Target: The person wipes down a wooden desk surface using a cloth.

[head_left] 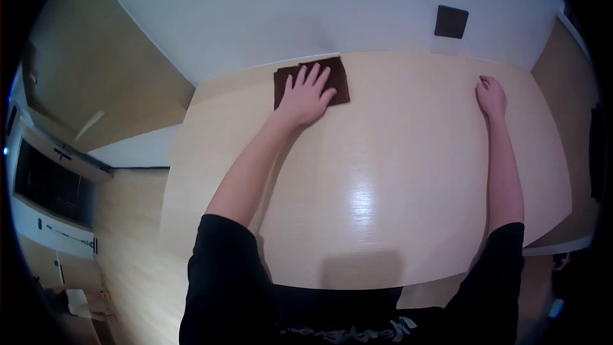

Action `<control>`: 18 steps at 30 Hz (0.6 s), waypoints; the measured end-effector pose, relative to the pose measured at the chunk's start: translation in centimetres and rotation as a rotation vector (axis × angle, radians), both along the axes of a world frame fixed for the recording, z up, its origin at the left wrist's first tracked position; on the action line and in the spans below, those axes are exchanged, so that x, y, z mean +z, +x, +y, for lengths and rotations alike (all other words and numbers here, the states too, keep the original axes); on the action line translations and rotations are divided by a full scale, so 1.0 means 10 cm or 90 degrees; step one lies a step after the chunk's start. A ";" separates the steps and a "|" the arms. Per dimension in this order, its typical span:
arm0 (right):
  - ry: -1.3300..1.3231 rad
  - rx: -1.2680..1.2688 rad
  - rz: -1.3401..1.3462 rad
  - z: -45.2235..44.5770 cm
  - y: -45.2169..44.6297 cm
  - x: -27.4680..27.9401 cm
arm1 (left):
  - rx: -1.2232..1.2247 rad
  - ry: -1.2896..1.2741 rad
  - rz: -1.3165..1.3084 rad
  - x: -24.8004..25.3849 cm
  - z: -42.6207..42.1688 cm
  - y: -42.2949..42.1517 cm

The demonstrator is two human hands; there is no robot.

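A folded dark brown cloth [343, 83] lies at the far edge of the light wooden table [408, 153], close to the wall. My left hand [306, 97] rests flat on this cloth, fingers spread, pressing it from above without gripping it. Over at the right side of the table, my right hand [491, 98] is closed loosely, with the fingers curled in and the thumb near the index finger. Nothing shows in that hand.
A pale wall [319, 6] borders the table's far edge, with a dark square plate [451, 22] on it. Wooden panels stand at left and right. Beyond the table's left side are wooden flooring [131, 230] and a dark door [51, 176].
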State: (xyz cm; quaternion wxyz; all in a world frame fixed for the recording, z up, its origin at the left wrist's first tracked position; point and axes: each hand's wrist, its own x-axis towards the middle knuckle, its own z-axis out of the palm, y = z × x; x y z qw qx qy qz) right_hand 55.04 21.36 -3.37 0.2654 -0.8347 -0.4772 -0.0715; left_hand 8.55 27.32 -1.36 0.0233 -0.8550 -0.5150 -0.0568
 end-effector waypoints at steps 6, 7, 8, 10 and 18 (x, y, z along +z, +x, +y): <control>-0.031 -0.004 -0.015 0.05 -0.05 -0.02 | -0.145 -0.003 -0.010 0.18 -1.38 -0.54; -0.024 -0.001 -0.018 0.08 0.01 -0.06 | -0.149 -0.050 0.008 0.29 -1.67 -0.63; -0.014 0.001 -0.020 0.12 0.05 -0.08 | -0.151 -0.082 0.017 0.35 -1.92 -0.73; -0.029 0.004 -0.020 0.12 0.07 -0.06 | -0.142 -0.137 0.013 0.45 -2.41 -0.88; -0.014 0.040 -0.041 0.13 0.19 -0.12 | 0.008 -0.121 -0.105 0.35 -3.41 -0.91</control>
